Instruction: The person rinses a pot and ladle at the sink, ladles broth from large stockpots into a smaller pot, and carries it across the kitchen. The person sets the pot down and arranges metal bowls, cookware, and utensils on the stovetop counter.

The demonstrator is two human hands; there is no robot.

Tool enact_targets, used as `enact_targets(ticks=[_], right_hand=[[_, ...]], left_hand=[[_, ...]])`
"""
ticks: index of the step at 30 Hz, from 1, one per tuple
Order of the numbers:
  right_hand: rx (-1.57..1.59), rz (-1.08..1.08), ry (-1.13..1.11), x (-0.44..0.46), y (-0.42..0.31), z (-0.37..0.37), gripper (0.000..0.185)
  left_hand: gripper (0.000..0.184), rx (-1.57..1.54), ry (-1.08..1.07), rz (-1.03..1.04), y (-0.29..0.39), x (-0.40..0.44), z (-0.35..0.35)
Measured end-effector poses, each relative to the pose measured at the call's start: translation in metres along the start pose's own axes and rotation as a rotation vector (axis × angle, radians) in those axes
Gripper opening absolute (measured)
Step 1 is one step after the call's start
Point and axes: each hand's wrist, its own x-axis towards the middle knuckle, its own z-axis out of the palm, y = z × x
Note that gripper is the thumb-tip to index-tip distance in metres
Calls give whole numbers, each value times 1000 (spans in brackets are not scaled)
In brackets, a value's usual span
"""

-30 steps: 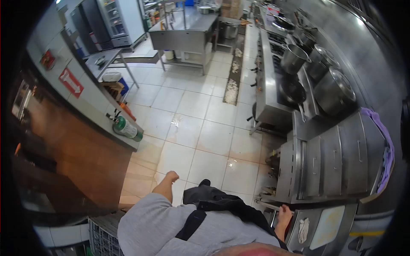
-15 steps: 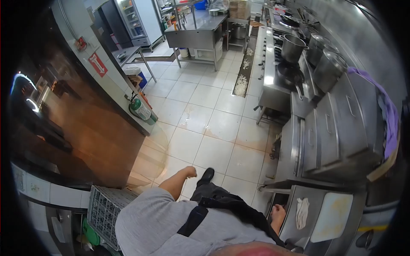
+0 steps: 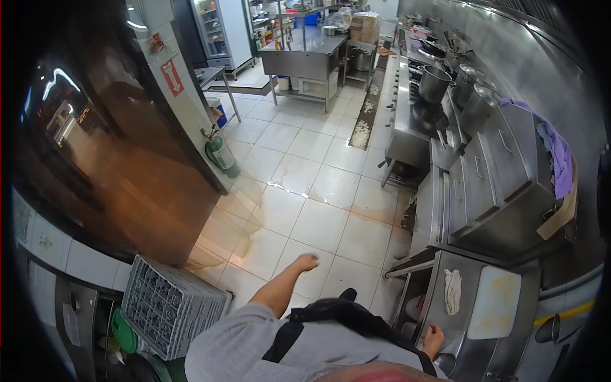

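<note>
My left hand [image 3: 308, 261] is held out in front of me over the white tiled floor [image 3: 321, 223]. Its fingers look loosely curled, slightly blurred, with no object visible in them. Low on the right, my right hand [image 3: 434, 340] hangs beside the edge of a steel counter [image 3: 445, 261], its fingers bent inward and holding nothing I can see. Closest to that hand on the counter lie a crumpled white cloth [image 3: 452, 292] and a white cutting board [image 3: 495, 302] with yellowish stains.
Stacked grey glass racks [image 3: 159, 305] stand at lower left. A green fire extinguisher [image 3: 221, 155] stands by the doorway edge. On the right are a steel drawer unit [image 3: 490, 172] and a stove with a tall pot [image 3: 435, 84]. Wet patches [image 3: 286, 188] mark the floor ahead.
My left hand has swung forward and to the right in view. My right hand sits lower and farther right, alongside the counter. The view has shifted, showing more of the glass racks.
</note>
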Motion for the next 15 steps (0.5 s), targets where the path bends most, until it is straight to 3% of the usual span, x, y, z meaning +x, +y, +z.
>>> enact_targets(ticks=[1,2,3,4,6,7,9,11,12,13,15], right_hand=[[-7,12,12,-4,10,-4,19],[-160,-79,32,-6,19,-12,18],[-323,-150,42,-17,40,-24,16],[-375,-143,45,-20,61,-31,13],[-428,-180,114,-32,110,-40,16],[-349,32,3,-46,101,-55,21],[-486,-97,348,-82,127,-63,30],[-343,210,243,-116,122,-99,36],[-408,190,366,-125,135,-108,35],[-427,330,297,-132,133,-129,37],[-381,460,422,-135,167,-153,37]], left_hand=[[45,-179,-96,-205,-36,-23,10],[47,85,58,-49,-96,-42,39],[46,-163,-48,-382,-126,-82,48],[45,-221,-93,-568,-153,-120,55],[45,-173,-174,-680,-185,-186,54],[45,-145,-228,-673,-191,-207,49],[45,-108,-328,-638,-193,-224,40],[44,-52,-432,-593,-181,-223,35],[44,-27,-469,-567,-165,-217,34],[44,-6,-499,-542,-149,-209,40],[44,-1,-522,-470,-108,-193,57]])
